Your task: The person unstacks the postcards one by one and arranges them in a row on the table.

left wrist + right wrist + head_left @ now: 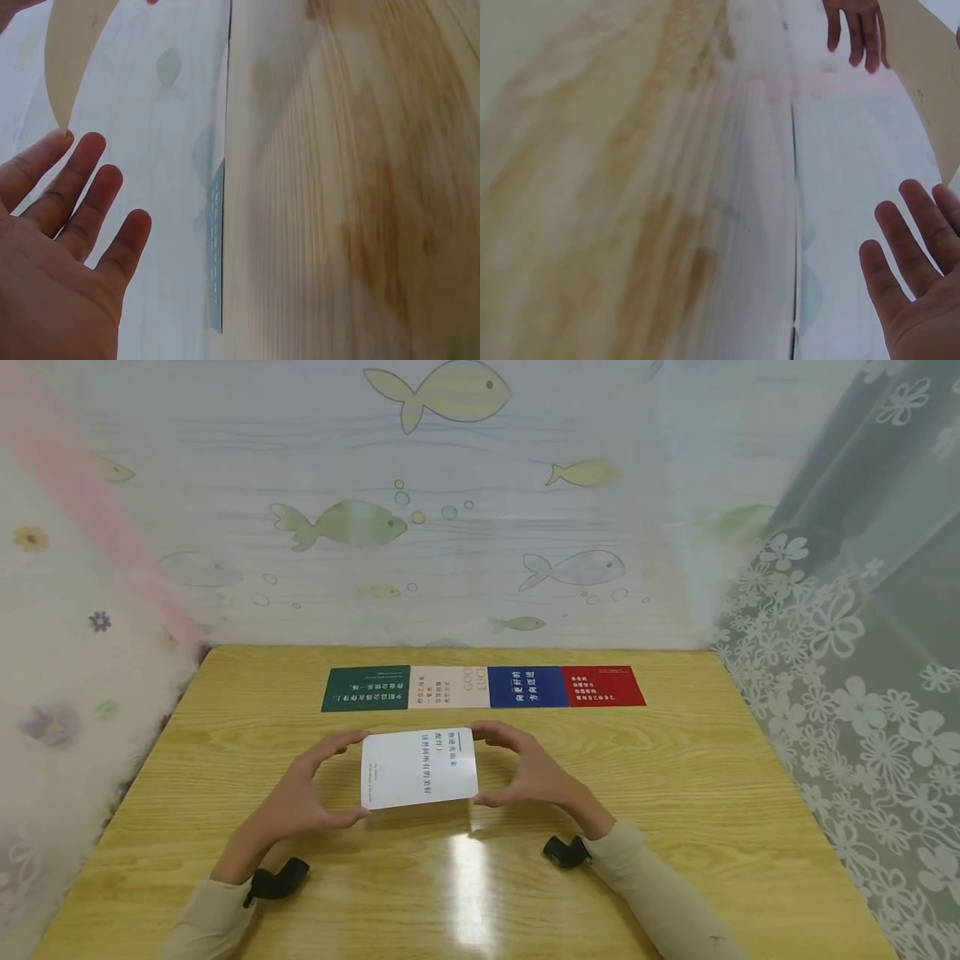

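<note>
Both hands hold a white card (418, 768) printed with Chinese characters above the table. My left hand (303, 797) grips its left edge, a finger at the far corner and the thumb at the near corner. On the opposite edge, my right hand (536, 772) grips it the same way. In the left wrist view, the card's shaded underside (75, 52) bows in a curve above the index fingertip, and the other fingers of the left hand (67, 240) spread apart. The right wrist view shows the underside (922, 82) beyond the spread fingers of the right hand (926, 277).
Four cards lie side by side in a row behind the hands: green (366, 688), pale pink (448, 687), blue (528, 686) and red (606, 686). They rest on a wood-grain table (225, 735). A fish-patterned curtain (465, 527) hangs at the back; floral fabric (847, 693) hangs at right.
</note>
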Motion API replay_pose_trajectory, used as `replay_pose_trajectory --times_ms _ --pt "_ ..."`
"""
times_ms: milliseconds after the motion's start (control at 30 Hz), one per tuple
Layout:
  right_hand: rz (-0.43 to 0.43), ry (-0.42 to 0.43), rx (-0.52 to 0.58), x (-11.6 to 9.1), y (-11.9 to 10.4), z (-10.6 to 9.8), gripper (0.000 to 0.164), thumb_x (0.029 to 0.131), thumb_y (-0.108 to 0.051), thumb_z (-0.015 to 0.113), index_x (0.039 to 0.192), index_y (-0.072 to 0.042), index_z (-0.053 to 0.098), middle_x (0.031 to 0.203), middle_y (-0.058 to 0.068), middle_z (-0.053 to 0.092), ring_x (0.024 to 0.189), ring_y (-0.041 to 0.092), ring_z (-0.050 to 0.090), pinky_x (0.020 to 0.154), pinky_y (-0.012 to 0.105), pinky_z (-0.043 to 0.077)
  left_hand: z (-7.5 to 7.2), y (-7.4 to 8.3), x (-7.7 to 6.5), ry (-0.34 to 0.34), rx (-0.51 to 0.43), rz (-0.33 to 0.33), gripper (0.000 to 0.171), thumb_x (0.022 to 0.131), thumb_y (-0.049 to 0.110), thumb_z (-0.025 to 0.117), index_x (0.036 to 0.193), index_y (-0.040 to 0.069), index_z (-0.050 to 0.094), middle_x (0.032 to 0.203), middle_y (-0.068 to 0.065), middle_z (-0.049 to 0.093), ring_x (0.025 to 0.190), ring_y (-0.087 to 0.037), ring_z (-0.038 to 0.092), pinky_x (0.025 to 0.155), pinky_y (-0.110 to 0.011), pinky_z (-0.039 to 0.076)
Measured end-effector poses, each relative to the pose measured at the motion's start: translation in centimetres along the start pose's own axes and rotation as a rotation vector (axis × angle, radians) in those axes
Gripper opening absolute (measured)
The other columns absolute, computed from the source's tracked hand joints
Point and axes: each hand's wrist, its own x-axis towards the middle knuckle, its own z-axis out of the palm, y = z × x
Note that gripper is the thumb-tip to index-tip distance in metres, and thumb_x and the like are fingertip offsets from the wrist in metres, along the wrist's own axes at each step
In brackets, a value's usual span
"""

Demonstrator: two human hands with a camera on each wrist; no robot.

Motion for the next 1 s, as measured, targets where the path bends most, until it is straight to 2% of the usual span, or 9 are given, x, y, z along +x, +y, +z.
replay_pose_trajectory --times_ms 167,233,267,400,467,533,600,733,1000 --pt "0.032 -0.012 -0.053 1.1 0.0 0.4 0.092 0.065 -0.025 0.096 0.146 -0.014 0.053 0.144 -0.002 0.059 0.134 0.027 0.055 0.115 0.050 0.042 -0.8 -0.6 -0.3 -0.006 -0.009 -0.047 0.100 0.062 0.013 0.099 0.149 0.011 0.050 0.148 -0.008 0.054 0.133 -0.011 0.048 0.106 -0.023 0.040" --pt "0.040 -0.012 -0.082 1.5 -0.1 0.6 0.092 0.065 -0.027 0.096 0.146 -0.016 0.053 0.144 -0.004 0.058 0.136 0.024 0.052 0.115 0.052 0.041 -1.1 -0.9 -0.4 -0.005 -0.007 -0.064 0.101 0.062 0.013 0.099 0.150 0.011 0.050 0.148 -0.007 0.054 0.134 -0.011 0.046 0.109 -0.031 0.040" --pt "0.044 -0.013 -0.099 1.7 -0.1 0.6 0.092 0.065 -0.028 0.096 0.146 -0.017 0.053 0.145 -0.005 0.058 0.137 0.022 0.051 0.115 0.053 0.040 -1.2 -1.1 -0.4 -0.003 -0.002 -0.068 0.101 0.062 0.013 0.099 0.150 0.012 0.049 0.149 -0.007 0.053 0.135 -0.010 0.046 0.110 -0.029 0.039" --pt "0.040 -0.026 -0.179 2.5 -0.2 1.0 0.094 0.066 -0.032 0.096 0.148 -0.019 0.051 0.148 -0.007 0.054 0.140 0.017 0.047 0.116 0.052 0.039 -1.7 -1.5 -0.3 0.004 0.072 -0.067 0.103 0.060 0.015 0.100 0.150 0.016 0.049 0.149 -0.007 0.053 0.136 -0.019 0.046 0.111 -0.025 0.036" --pt "0.017 -0.034 -0.232 2.9 -0.2 1.1 0.095 0.067 -0.034 0.095 0.149 -0.018 0.050 0.149 -0.006 0.053 0.140 0.018 0.047 0.117 0.048 0.040 -2.0 -1.8 -0.3 0.005 0.123 -0.048 0.103 0.059 0.015 0.100 0.150 0.014 0.050 0.148 -0.008 0.054 0.135 -0.023 0.047 0.108 -0.015 0.032" --pt "-0.005 -0.041 -0.287 3.5 -0.1 1.4 0.096 0.067 -0.036 0.095 0.149 -0.017 0.049 0.149 -0.005 0.053 0.139 0.018 0.048 0.116 0.044 0.041 -2.3 -2.2 -0.3 0.000 0.173 -0.038 0.104 0.058 0.016 0.100 0.149 0.012 0.050 0.148 -0.009 0.054 0.134 -0.028 0.048 0.109 -0.022 0.036" --pt "-0.016 -0.050 -0.324 4.2 -0.1 1.6 0.096 0.067 -0.037 0.095 0.149 -0.017 0.049 0.148 -0.004 0.053 0.138 0.019 0.049 0.116 0.042 0.042 -2.6 -2.6 -0.3 -0.010 0.210 -0.031 0.103 0.058 0.017 0.100 0.148 0.009 0.050 0.146 -0.011 0.054 0.132 -0.032 0.049 0.109 -0.037 0.042" --pt "0.000 -0.071 -0.369 5.5 -0.2 2.2 0.097 0.068 -0.040 0.094 0.150 -0.015 0.048 0.149 -0.003 0.053 0.138 0.018 0.048 0.116 0.041 0.042 -3.4 -3.3 -0.3 -0.022 0.259 -0.030 0.100 0.060 0.019 0.099 0.146 0.007 0.051 0.144 -0.016 0.055 0.130 -0.038 0.049 0.101 -0.062 0.044" --pt "0.015 -0.105 -0.451 8.7 -0.2 3.5 0.097 0.068 -0.045 0.093 0.149 -0.015 0.050 0.150 -0.001 0.054 0.140 0.017 0.047 0.118 0.034 0.038 -5.3 -5.4 -0.3 -0.045 0.277 -0.074 0.097 0.062 0.019 0.099 0.145 0.003 0.051 0.143 -0.021 0.054 0.131 -0.044 0.048 0.099 -0.065 0.043"
